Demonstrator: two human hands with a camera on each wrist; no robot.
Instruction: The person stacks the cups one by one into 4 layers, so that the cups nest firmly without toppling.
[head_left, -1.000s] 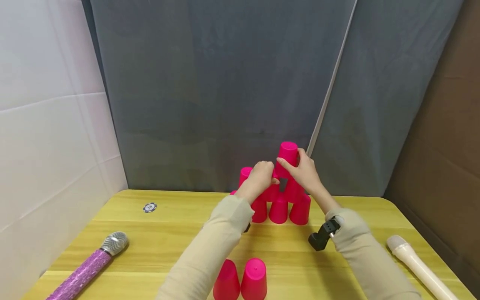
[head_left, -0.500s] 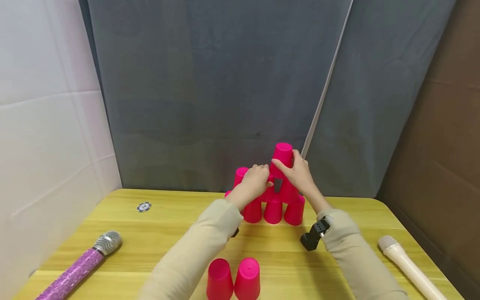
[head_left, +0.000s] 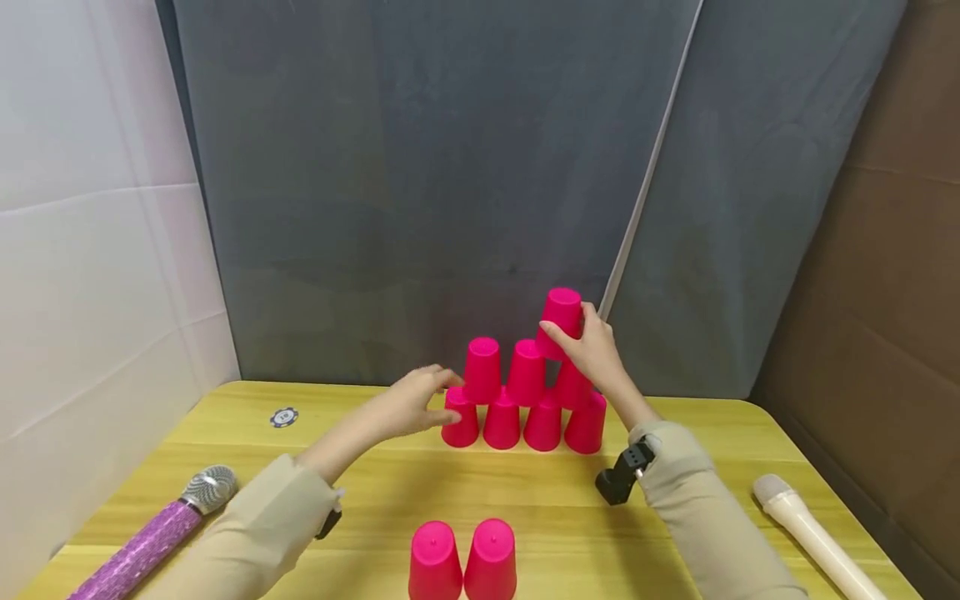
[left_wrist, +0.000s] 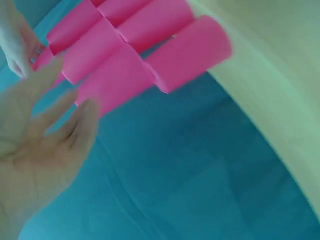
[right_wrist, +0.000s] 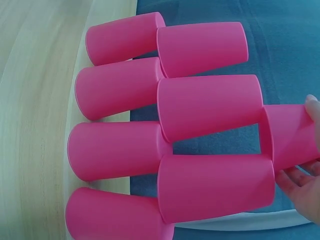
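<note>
Pink cups stand upside down in a pyramid at the back of the yellow table. It has several cups in the bottom row and three in the second row. My right hand grips the top cup, which is slightly tilted over the two right cups of the second row. In the right wrist view its fingers lie along that top cup. My left hand hovers with loose fingers just left of the bottom row and holds nothing. The left wrist view shows its bare palm beside the cups.
Two more upturned pink cups stand side by side at the table's front edge. A purple glitter microphone lies front left and a white microphone front right. A poker chip lies back left. A grey curtain hangs close behind the pyramid.
My left hand let go of the second-row cups and drew back to the left and down. The right hand stays on the top cup.
</note>
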